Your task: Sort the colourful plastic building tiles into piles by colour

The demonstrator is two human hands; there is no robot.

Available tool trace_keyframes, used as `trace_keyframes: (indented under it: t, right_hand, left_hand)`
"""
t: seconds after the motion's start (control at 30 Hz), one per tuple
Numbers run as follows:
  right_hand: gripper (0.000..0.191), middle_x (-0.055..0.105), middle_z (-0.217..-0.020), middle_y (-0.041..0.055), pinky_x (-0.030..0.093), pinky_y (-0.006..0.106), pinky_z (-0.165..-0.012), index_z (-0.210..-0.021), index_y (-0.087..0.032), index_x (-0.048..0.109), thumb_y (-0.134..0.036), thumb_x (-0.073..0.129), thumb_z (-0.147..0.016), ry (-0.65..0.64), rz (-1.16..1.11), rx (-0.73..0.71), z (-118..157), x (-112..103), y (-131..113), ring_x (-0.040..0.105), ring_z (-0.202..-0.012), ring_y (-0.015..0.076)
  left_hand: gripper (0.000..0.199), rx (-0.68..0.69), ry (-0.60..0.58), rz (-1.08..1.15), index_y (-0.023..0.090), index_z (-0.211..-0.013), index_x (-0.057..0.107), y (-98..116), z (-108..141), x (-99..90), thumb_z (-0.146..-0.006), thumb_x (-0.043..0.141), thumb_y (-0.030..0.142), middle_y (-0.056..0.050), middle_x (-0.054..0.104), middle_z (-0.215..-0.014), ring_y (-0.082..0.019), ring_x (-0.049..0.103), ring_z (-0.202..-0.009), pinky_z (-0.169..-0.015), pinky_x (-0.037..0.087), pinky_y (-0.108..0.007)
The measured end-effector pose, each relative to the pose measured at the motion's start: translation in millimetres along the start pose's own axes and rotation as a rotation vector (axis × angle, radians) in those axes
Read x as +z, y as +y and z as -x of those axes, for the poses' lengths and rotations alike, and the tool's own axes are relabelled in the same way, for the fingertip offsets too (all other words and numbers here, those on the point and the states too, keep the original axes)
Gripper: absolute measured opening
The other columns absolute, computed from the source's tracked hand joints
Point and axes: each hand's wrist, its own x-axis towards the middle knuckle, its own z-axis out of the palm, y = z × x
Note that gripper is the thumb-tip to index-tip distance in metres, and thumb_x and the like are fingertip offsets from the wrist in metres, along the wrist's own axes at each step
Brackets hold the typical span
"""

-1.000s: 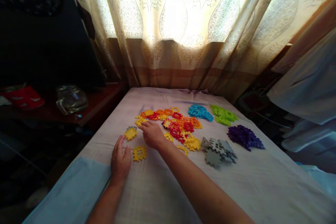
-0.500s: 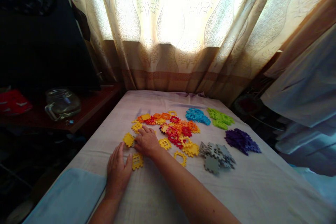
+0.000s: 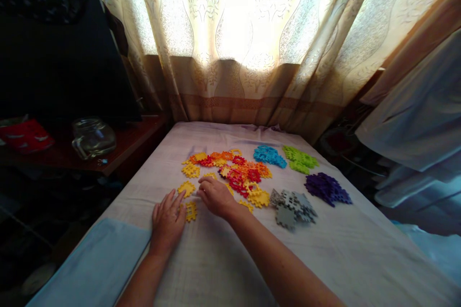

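We are resting our left hand (image 3: 167, 223) palm down at the left of the pale pinkish-white cloth (image 3: 212, 268), fingers extended and slightly parted, with nothing visibly clasped in it. Its fingertips are lying at the near edge of a solid yellow, square plastic piece with toothed edges (image 3: 186, 189); we cannot tell whether they are touching it. Just right of the thumb, a yellow, window-patterned, toothed plastic piece (image 3: 190, 212) is lying flat. We are holding our right hand (image 3: 216, 197) farther right, fingers bent and pointing left, the gap between them nearly closed; we cannot tell whether they are gripping anything. Beyond it, a mixed heap of orange, red and yellow toothed plastic pieces (image 3: 248, 172) is lying. Far right, bright blue pieces (image 3: 270, 156) and lime-green pieces (image 3: 300, 159) are sitting in separate heaps, with dark purple pieces (image 3: 327, 188) and grey pieces (image 3: 287, 217) lying nearer.
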Motion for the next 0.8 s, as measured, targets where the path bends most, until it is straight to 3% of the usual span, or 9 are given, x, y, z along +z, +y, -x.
trace_keyframes:
  t: [0.13,0.3,0.5,0.57,0.63,0.7,0.8]
  right_hand:
    - [0.02,0.066,-0.096,0.0059,0.04,0.026,-0.075,-0.091,-0.019,0.061,-0.028,0.044,-0.097,-0.008,-0.008,0.219,9.0,-13.6,5.3,0.059,-0.087,0.0157]
    - [0.018,0.066,-0.087,0.0048,0.035,0.025,-0.067,-0.087,-0.019,0.059,-0.026,0.045,-0.096,0.049,-0.023,0.427,33.7,-18.6,21.2,0.059,-0.08,0.016]
    - [0.019,0.068,-0.092,0.0052,0.039,0.025,-0.073,-0.092,-0.02,0.061,-0.024,0.043,-0.096,0.156,-0.011,0.36,77.8,-22.9,27.9,0.061,-0.084,0.0164]
    - [0.017,0.068,-0.098,0.0058,0.041,0.026,-0.079,-0.1,-0.02,0.063,-0.03,0.051,-0.093,0.131,-0.003,0.264,91.3,-22.6,24.1,0.061,-0.091,0.018]
    - [0.026,0.068,-0.104,0.0067,0.042,0.029,-0.085,-0.107,-0.021,0.063,-0.038,0.061,-0.087,0.09,0.02,0.193,101.2,-20.7,18.2,0.059,-0.098,0.0207]
    - [0.036,0.067,-0.106,0.0078,0.042,0.032,-0.089,-0.107,-0.02,0.064,-0.045,0.067,-0.082,0.051,0.056,0.184,106.3,-18.0,11.4,0.058,-0.1,0.023]
    - [0.033,0.066,-0.104,0.0083,0.043,0.034,-0.088,-0.102,-0.02,0.066,-0.045,0.068,-0.08,0.016,0.117,0.22,106.2,-13.7,1.9,0.056,-0.1,0.0244]
  left_hand:
    - [0.042,-0.013,-0.038,-0.022,0.024,-0.128,0.06,0.1,0.6,-1.1,-0.091,0.04,0.03,-0.01,0.053,-0.142,-0.026,0.046,-0.132,-0.11,0.031,-0.05]
    - [0.04,0.003,-0.047,-0.028,0.024,-0.121,0.064,-0.9,-1.1,-2.6,-0.091,0.039,0.033,-0.01,0.055,-0.14,-0.025,0.048,-0.13,-0.109,0.033,-0.049]
    - [0.041,0.042,-0.042,-0.052,0.023,-0.119,0.065,1.7,-2.6,-3.0,-0.089,0.039,0.035,-0.01,0.057,-0.137,-0.025,0.049,-0.129,-0.106,0.036,-0.048]
    - [0.041,0.047,-0.039,-0.059,0.023,-0.119,0.065,2.6,-2.8,-3.4,-0.089,0.039,0.034,-0.01,0.058,-0.136,-0.025,0.05,-0.128,-0.106,0.037,-0.047]
    - [0.041,0.05,-0.036,-0.069,0.023,-0.118,0.065,3.6,-3.0,-4.5,-0.09,0.038,0.035,-0.01,0.059,-0.135,-0.025,0.05,-0.128,-0.106,0.037,-0.046]
    - [0.041,0.055,-0.035,-0.083,0.023,-0.118,0.066,4.9,-3.1,-6.2,-0.09,0.038,0.035,-0.01,0.059,-0.135,-0.025,0.05,-0.128,-0.106,0.037,-0.045]
    - [0.041,0.052,-0.057,-0.107,0.022,-0.12,0.065,8.2,-2.5,-8.3,-0.09,0.038,0.034,-0.011,0.058,-0.136,-0.024,0.05,-0.128,-0.107,0.036,-0.044]
